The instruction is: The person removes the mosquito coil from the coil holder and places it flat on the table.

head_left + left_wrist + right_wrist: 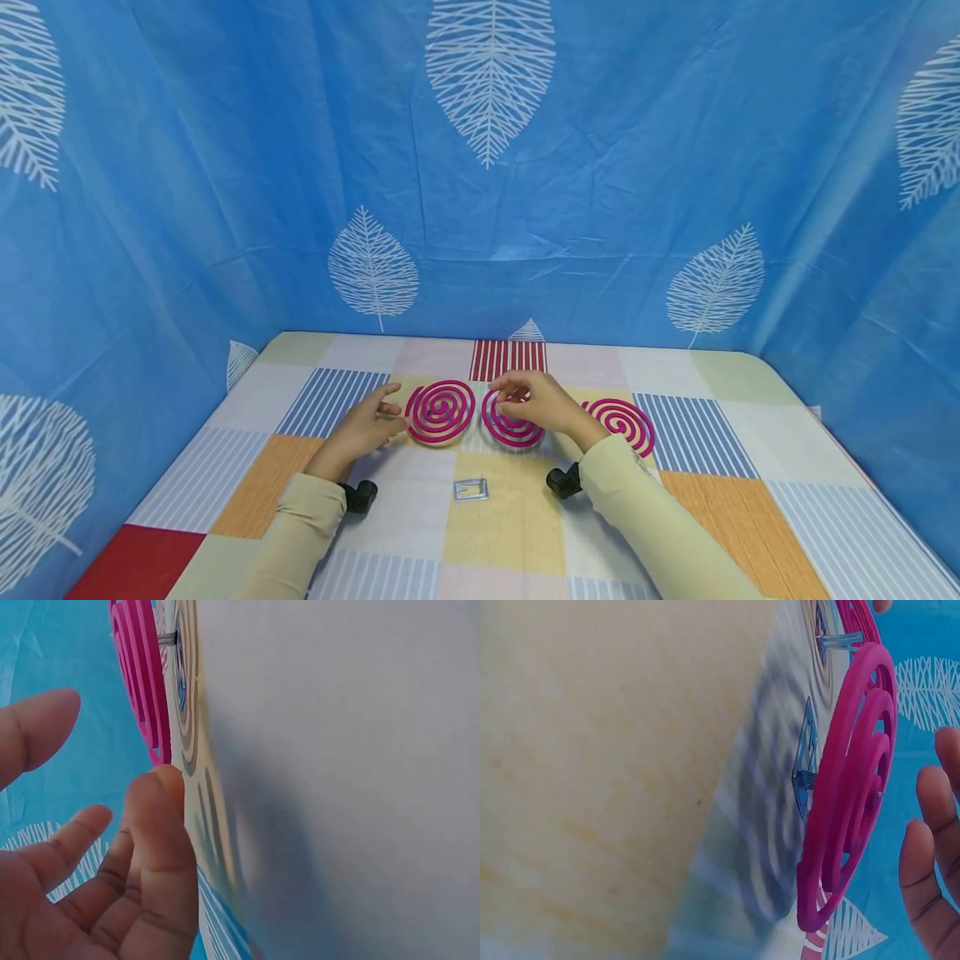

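patchwork tablecloth (504, 533) | middle coil (847, 787): magenta, flat spiral | metal stand (805, 778) beneath

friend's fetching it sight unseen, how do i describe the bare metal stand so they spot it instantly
On the patchwork tablecloth, find the row of three pink spirals before the blue curtain. On the near side of that row lies a rectangular metal stand. Unlike the stands visible beneath spirals, it carries nothing.

Both forearms (303, 518) forward, left fingers (161, 832) apart, right fingers (919, 862) loosely bent.
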Demonstrator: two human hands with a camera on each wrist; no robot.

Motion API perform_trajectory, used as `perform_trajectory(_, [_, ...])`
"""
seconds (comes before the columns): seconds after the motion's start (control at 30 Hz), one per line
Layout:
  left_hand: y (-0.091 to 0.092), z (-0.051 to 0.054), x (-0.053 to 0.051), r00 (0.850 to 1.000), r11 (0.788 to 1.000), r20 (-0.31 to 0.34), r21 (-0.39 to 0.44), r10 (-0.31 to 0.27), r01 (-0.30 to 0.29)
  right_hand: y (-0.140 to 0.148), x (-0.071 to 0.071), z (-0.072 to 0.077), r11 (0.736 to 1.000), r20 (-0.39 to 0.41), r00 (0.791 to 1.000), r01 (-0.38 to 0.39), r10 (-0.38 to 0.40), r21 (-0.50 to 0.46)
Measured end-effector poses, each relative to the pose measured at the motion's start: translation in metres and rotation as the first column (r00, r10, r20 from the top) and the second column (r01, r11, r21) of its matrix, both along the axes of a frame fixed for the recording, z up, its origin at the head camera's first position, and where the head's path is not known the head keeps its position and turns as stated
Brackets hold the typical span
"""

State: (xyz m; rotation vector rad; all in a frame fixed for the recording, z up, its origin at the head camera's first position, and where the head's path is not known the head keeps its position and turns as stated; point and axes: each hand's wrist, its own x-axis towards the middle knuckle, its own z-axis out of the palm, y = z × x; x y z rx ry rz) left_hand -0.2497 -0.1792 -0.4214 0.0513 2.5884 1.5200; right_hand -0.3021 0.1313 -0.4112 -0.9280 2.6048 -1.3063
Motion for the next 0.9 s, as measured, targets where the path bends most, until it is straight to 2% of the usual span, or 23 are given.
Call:
perform_trajectory(0.13, [-0.001,0.000,-0.001,1.000,1.000,0.023,0.006,-0.015,0.015,-0.004,-0.004,0.000,1.000,0.024,1.000,0.009,-0.009,0.002])
perform_trajectory(0.57, [-0.002,-0.006,-0.005,0.997,0.998,0.063,-0.019,-0.051,0.053,-0.015,-0.009,0.000,0.998,0.034,0.998,0.054,-0.056,0.041])
perform_trajectory(0.9, [0.001,-0.005,-0.003,0.995,0.999,0.099,-0.035,-0.028,0.031,-0.025,-0.010,-0.002,0.988,-0.061,0.996,0.072,-0.064,0.134])
